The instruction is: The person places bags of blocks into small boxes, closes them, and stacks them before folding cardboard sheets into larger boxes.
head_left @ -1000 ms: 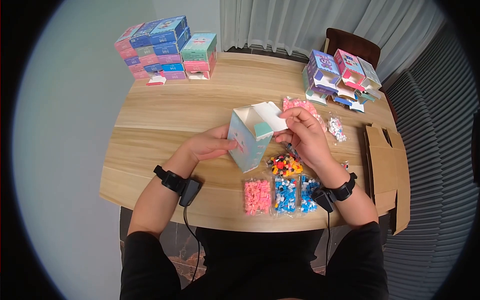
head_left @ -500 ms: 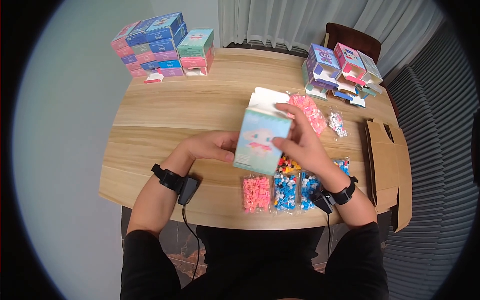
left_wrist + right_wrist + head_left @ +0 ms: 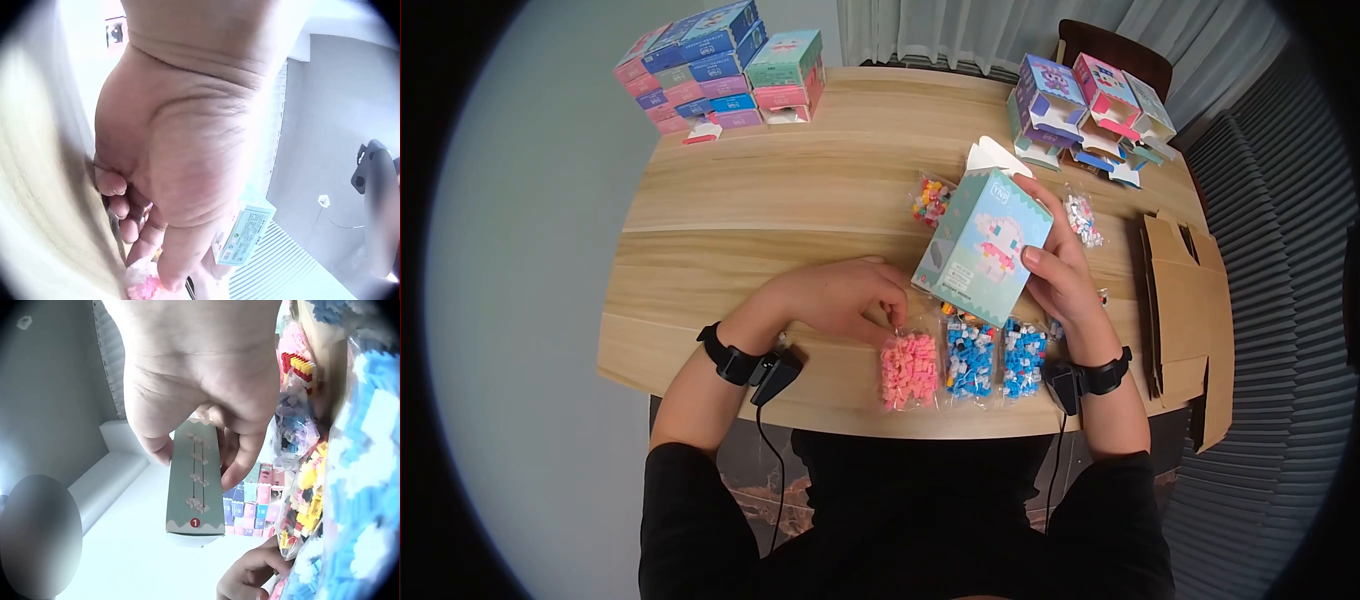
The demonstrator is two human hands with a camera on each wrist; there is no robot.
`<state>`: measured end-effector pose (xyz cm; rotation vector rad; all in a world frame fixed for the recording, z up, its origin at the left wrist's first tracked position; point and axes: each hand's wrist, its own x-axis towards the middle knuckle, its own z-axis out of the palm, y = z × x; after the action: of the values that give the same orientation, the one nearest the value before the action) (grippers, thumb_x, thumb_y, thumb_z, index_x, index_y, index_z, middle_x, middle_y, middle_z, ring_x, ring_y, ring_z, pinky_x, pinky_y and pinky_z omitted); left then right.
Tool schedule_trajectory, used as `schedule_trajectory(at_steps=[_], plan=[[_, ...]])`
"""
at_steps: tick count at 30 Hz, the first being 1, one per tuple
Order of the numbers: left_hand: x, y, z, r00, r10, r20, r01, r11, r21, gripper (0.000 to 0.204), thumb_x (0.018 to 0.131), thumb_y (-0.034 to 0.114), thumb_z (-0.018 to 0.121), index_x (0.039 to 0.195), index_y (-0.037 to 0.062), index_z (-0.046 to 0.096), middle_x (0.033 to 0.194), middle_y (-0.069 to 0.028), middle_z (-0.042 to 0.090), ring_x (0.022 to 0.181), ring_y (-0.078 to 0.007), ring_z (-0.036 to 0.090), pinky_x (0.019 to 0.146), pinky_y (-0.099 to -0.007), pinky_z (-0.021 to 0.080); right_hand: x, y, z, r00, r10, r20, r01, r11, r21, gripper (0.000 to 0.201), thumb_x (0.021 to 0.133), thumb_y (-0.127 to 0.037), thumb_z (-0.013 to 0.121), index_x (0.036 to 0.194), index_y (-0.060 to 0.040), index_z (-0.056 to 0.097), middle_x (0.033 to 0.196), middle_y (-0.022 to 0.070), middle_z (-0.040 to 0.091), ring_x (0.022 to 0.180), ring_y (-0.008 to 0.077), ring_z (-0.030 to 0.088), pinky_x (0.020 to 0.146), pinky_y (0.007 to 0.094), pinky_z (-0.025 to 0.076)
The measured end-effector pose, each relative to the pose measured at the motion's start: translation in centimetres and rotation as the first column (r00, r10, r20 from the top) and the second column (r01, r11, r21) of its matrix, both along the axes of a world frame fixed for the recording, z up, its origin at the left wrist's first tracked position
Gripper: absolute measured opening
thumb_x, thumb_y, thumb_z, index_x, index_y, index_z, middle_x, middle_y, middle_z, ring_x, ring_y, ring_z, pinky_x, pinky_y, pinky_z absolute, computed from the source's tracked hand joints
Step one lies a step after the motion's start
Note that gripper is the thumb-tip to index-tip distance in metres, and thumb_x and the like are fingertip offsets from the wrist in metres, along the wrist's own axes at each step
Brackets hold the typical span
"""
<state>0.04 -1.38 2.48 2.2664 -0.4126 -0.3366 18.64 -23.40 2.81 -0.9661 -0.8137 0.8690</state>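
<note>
My right hand grips a mint-green box by its right side, thumb on the picture face; the box is tilted and its white top flap stands open. In the right wrist view the narrow side of the box shows between thumb and fingers. At the top edge of a bag of pink bricks, my left hand has its fingers curled down, and in the left wrist view thumb and forefinger pinch the bag. Two bags of blue and white bricks lie to its right.
Stacked boxes stand at the back left, opened boxes at the back right. Flattened cardboard lies along the right edge. Behind the held box are a multicoloured bag and a white and pink one.
The box has moved right and away from my left hand, now held by my right hand alone. My left hand has come to the pink bag's top edge. The head view has shifted.
</note>
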Motion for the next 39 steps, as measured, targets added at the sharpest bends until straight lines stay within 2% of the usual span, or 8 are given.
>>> schedule_trajectory(at_steps=[8, 14, 18, 24, 27, 30, 36, 39], plan=[[-0.3, -0.8, -0.8, 0.998, 0.055, 0.040, -0.055, 0.998, -0.005, 0.026, 0.078, 0.027, 0.076, 0.097, 0.0105, 0.069, 0.104, -0.0100, 0.060, 0.107, -0.0284, 0.049, 0.093, -0.0360, 0.041, -0.5, 0.2, -1.1, 0.999, 0.009, -0.053, -0.013, 0.996, -0.083, 0.063, 0.085, -0.005, 0.065, 0.140, -0.0094, 0.034, 0.114, 0.0075, 0.057, 0.092, 0.0098, 0.060, 0.068, 0.0230, 0.051], [-0.3, -0.7, -1.0, 0.999, 0.031, 0.008, -0.031, 0.999, 0.025, 0.024, 0.077, 0.026, 0.077, 0.094, 0.0106, 0.070, 0.103, -0.0106, 0.059, 0.109, -0.0298, 0.047, 0.095, -0.0369, 0.040, -1.5, 0.7, -0.6, 0.990, -0.053, -0.132, 0.044, 0.997, -0.069, 0.063, 0.086, -0.004, 0.064, 0.140, -0.0092, 0.033, 0.114, 0.0093, 0.058, 0.093, 0.0110, 0.060, 0.072, 0.0245, 0.051], [-0.2, -0.7, -1.1, 0.998, 0.020, 0.052, -0.021, 1.000, 0.017, 0.019, 0.078, 0.023, 0.076, 0.091, 0.0098, 0.069, 0.102, -0.0119, 0.059, 0.104, -0.0299, 0.051, 0.091, -0.0378, 0.042, -0.6, 0.4, -1.2, 0.996, 0.024, -0.083, -0.030, 0.997, -0.075, 0.065, 0.086, -0.005, 0.064, 0.142, -0.0091, 0.032, 0.119, 0.0096, 0.056, 0.100, 0.0122, 0.060, 0.079, 0.0266, 0.052], [-0.1, -0.2, -1.9, 0.996, 0.078, -0.042, -0.084, 0.979, -0.186, 0.008, 0.087, 0.014, 0.068, 0.091, 0.0078, 0.066, 0.097, -0.0105, 0.059, 0.092, -0.0211, 0.056, 0.081, -0.0337, 0.047, -0.5, 0.3, -1.6, 0.995, -0.003, -0.099, -0.002, 0.999, -0.051, 0.066, 0.086, -0.008, 0.063, 0.144, -0.0091, 0.031, 0.125, 0.0104, 0.054, 0.108, 0.0163, 0.059, 0.087, 0.0300, 0.052], [0.1, 0.7, -3.9, 0.918, 0.218, -0.331, -0.370, 0.773, -0.516, 0.013, 0.093, 0.012, 0.061, 0.104, 0.0048, 0.061, 0.100, -0.0068, 0.060, 0.091, -0.0145, 0.057, 0.077, -0.0290, 0.048, -0.8, 0.5, -1.3, 0.986, -0.025, -0.162, 0.027, 1.000, 0.010, 0.069, 0.086, -0.014, 0.064, 0.145, -0.0077, 0.030, 0.132, 0.0118, 0.051, 0.118, 0.0211, 0.055, 0.097, 0.0350, 0.047], [0.7, 2.2, -4.8, 0.909, 0.219, -0.354, -0.406, 0.660, -0.633, 0.019, 0.097, 0.012, 0.055, 0.114, 0.0025, 0.055, 0.106, -0.0052, 0.061, 0.088, -0.0113, 0.059, 0.073, -0.0270, 0.049, -1.0, 0.5, -0.2, 0.983, -0.015, -0.181, 0.018, 1.000, 0.016, 0.077, 0.083, -0.022, 0.068, 0.147, -0.0068, 0.028, 0.140, 0.0110, 0.046, 0.129, 0.0246, 0.046, 0.109, 0.0404, 0.036], [-0.1, 1.7, -1.5, 0.921, 0.160, -0.356, -0.313, 0.847, -0.429, 0.033, 0.087, 0.008, 0.068, 0.117, 0.0032, 0.055, 0.117, -0.0077, 0.057, 0.100, -0.0136, 0.058, 0.081, -0.0276, 0.049, -1.1, 0.9, 0.0, 0.991, 0.015, -0.130, -0.003, 0.996, 0.090, 0.066, 0.091, -0.019, 0.060, 0.145, -0.0007, 0.027, 0.140, 0.0201, 0.046, 0.130, 0.0310, 0.049, 0.107, 0.0470, 0.042], [-0.6, 1.4, -0.3, 0.999, 0.029, -0.018, -0.032, 0.984, -0.178, 0.040, 0.075, 0.010, 0.079, 0.110, 0.0048, 0.060, 0.122, -0.0103, 0.054, 0.109, -0.0184, 0.053, 0.088, -0.0311, 0.047, -1.2, 0.8, 0.0, 0.991, 0.015, -0.130, -0.005, 0.997, 0.078, 0.066, 0.091, -0.020, 0.060, 0.145, -0.0008, 0.027, 0.139, 0.0201, 0.047, 0.129, 0.0309, 0.049, 0.107, 0.0469, 0.042]])
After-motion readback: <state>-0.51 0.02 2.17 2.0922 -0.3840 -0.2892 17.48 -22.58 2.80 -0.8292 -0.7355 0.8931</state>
